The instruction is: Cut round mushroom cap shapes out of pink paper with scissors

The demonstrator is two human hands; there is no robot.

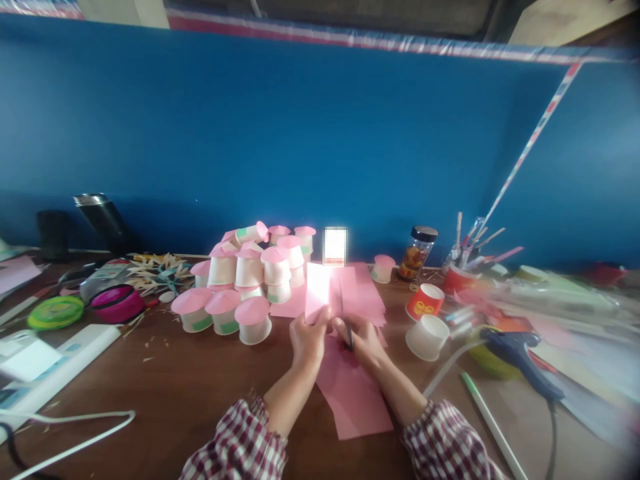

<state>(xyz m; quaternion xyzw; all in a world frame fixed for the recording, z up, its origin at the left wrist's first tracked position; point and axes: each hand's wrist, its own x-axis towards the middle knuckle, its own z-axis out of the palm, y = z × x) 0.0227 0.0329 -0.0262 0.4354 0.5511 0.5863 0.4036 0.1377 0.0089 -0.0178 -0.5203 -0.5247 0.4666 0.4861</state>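
My left hand (306,339) pinches the lower edge of a pink paper sheet (320,288) and holds it upright above the wooden table (190,393). My right hand (363,340) is closed round a dark scissors-like tool (349,337) right beside that sheet. More pink paper (355,400) lies flat under both hands. A pile of white paper cups with pink cone lids (250,273) stands just left of my left hand.
A blue glue gun (517,350) with its cable, a red cup (424,301), a white cup on its side (427,337), a jar (417,252) and a cup of pens (463,267) sit at the right. Tape rolls (85,308), wooden sticks (155,270) and a white power strip (55,363) are at the left.
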